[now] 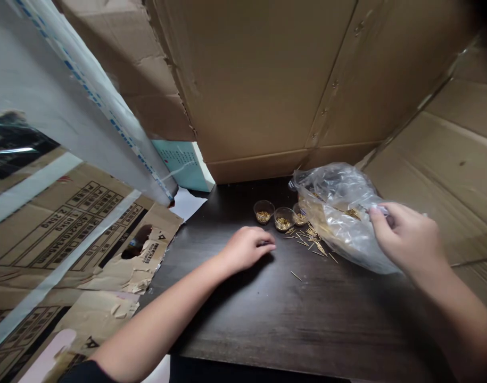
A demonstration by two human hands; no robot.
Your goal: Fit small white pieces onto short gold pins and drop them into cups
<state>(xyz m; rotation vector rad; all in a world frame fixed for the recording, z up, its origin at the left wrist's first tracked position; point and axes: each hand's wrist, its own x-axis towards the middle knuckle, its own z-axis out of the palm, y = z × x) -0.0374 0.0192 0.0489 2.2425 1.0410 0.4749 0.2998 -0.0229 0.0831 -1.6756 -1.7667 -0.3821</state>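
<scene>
Soft, dim light casts a shadow under the left hand [247, 249] and glints off the plastic bag [335, 218].

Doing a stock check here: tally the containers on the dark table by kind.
Small clear cups of gold pins: 3
Clear plastic bag: 1
Total: 4

The bag [337, 229] is glossy clear plastic, the pins [312, 238] seemingly brass, the tabletop [291, 324] dark wood-grain, the cardboard [251, 80] rough.
</scene>
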